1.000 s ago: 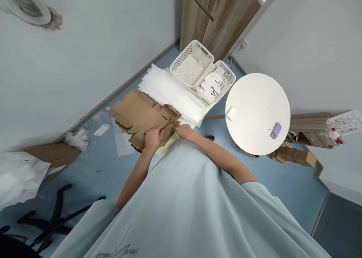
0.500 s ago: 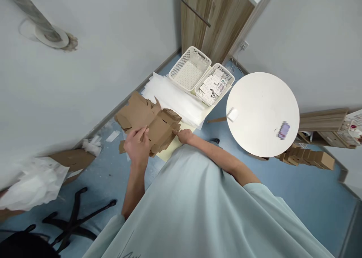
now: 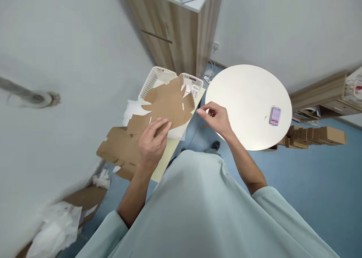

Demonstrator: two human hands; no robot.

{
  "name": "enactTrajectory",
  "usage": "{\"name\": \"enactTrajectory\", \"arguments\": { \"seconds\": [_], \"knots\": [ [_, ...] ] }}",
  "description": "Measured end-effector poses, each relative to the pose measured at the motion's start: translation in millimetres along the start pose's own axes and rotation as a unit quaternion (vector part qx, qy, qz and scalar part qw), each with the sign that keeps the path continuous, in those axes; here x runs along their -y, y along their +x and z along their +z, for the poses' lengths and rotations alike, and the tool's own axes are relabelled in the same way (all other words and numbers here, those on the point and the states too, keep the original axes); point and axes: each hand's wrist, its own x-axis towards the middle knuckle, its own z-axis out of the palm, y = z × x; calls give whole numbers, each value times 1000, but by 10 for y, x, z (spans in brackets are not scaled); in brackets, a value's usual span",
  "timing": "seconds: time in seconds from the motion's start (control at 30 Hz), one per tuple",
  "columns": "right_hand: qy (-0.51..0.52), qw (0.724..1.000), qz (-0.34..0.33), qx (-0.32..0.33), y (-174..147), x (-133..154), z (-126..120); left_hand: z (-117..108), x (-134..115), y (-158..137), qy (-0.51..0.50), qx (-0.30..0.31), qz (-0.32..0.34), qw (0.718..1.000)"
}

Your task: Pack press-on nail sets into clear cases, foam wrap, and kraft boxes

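A flat, unfolded cardboard box (image 3: 169, 103) with slots and flaps is raised over the baskets. My left hand (image 3: 154, 141) grips it near its lower edge, with the fingers lying over the board. Below and to the left lie more flat cardboard boxes (image 3: 120, 147), partly covered by my left hand and the raised sheet. Just off the right edge of the held sheet is my right hand (image 3: 217, 119), its thumb and fingers curved and apart with nothing seen between them.
Two white plastic baskets (image 3: 147, 85) stand by the wooden cabinet (image 3: 181, 35), partly hidden by the cardboard. A round white table (image 3: 249, 96) carries a blurred purple item (image 3: 275, 116). Folded cardboard boxes (image 3: 319, 135) line the floor at right; white plastic wrapping (image 3: 58, 228) lies lower left.
One flat box has come up off the stack in my left hand, moving right and up. My right hand has left the stack and risen to the right. The view has turned.
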Motion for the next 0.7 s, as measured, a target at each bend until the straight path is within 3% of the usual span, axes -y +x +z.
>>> {"name": "enactTrajectory", "arguments": {
  "seconds": [0.17, 0.37, 0.53, 0.6, 0.7],
  "knots": [
    [-52, 989, 71, -116, -204, -554, -1108, 1090, -555, 443, -88, 99, 87, 987],
    [-76, 955, 219, -183, -631, -1748, -2050, 2649, -1197, 592, -170, 271, 103, 942],
    [11, 929, 320, -186, -1033, -2732, -2340, 3751, -1522, 323, -216, 393, 103, 888],
    [27, 913, 357, -195, -1166, -3005, -2362, 4037, -1603, 188, -212, 429, 102, 872],
    [28, 888, 414, -200, -1314, -3271, -2354, 4282, -1698, 6, -192, 474, 87, 855]
  ]
}}
